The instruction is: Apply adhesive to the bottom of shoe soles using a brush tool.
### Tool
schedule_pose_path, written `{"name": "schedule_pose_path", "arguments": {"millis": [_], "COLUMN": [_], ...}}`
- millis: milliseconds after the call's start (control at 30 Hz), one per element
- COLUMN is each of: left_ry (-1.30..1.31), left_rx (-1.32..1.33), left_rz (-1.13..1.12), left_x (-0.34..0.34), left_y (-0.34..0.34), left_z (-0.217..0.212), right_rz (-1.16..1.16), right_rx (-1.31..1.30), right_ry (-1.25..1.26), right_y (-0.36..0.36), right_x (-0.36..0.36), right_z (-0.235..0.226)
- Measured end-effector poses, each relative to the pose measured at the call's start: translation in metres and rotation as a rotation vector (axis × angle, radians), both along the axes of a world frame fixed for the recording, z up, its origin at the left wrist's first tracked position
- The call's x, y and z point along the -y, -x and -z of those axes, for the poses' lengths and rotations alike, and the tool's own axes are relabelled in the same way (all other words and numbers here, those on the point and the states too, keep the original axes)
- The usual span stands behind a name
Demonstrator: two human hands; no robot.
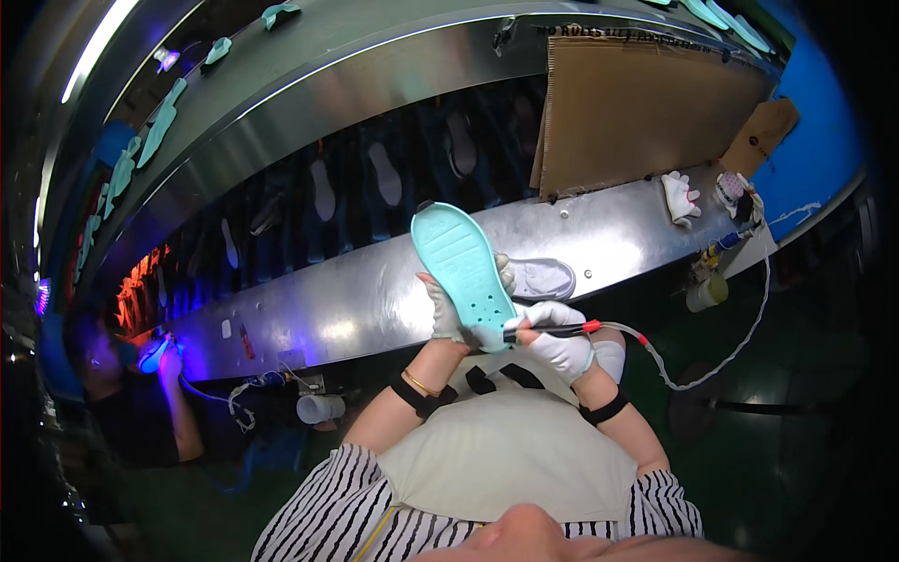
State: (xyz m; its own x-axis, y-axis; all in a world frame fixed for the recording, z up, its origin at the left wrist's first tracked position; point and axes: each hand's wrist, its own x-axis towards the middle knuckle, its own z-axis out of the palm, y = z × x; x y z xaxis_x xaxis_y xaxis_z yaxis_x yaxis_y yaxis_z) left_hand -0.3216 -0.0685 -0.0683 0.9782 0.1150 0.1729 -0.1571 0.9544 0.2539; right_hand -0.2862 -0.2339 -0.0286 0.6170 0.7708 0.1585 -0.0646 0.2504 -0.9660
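Observation:
My left hand (444,311), in a pale glove with bare fingertips, holds a turquoise shoe sole (457,255) from beneath. The thumb rests on its left edge, and gloved fingers seem to show at its right edge. The sole is tilted, one end pointing away from me, with small holes near its closer end. My right hand (559,352), also gloved, grips a dark, slender hose-fed brush (557,329); its tip is at the near end of the sole, and its bristles cannot be made out. Just beyond the right hand, a grey shoe (545,279) lies on the metal ledge (375,314).
A pale hose (698,382) loops from the brush to a fitting by a small container (706,292). White gloves (681,198) and a cardboard sheet (646,117) are at the back right. Turquoise parts lie on the belt (375,37). At left, another person (140,412) works under blue light.

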Motion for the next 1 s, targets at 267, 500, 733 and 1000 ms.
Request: {"name": "schedule_pose_path", "arguments": {"millis": [267,500,733,1000], "left_ry": [-0.184,-0.473,-0.625,-0.778], "left_rx": [-0.155,-0.033,-0.198,-0.409], "left_rz": [-0.047,0.315,0.433,0.538], "left_x": [-0.021,-0.036,-0.049,-0.044], "left_y": [-0.001,-0.005,-0.011,-0.018], "left_z": [-0.018,-0.024,-0.014,-0.017], "right_rz": [0.091,-0.016,-0.185,-0.179], "right_rx": [0.287,-0.224,0.429,0.422], "right_ry": [0.044,0.069,0.083,0.092], "right_y": [-0.007,-0.011,-0.015,-0.029], "right_x": [-0.003,0.01,-0.002,0.007], "right_z": [-0.001,0.027,-0.007,-0.012]}}
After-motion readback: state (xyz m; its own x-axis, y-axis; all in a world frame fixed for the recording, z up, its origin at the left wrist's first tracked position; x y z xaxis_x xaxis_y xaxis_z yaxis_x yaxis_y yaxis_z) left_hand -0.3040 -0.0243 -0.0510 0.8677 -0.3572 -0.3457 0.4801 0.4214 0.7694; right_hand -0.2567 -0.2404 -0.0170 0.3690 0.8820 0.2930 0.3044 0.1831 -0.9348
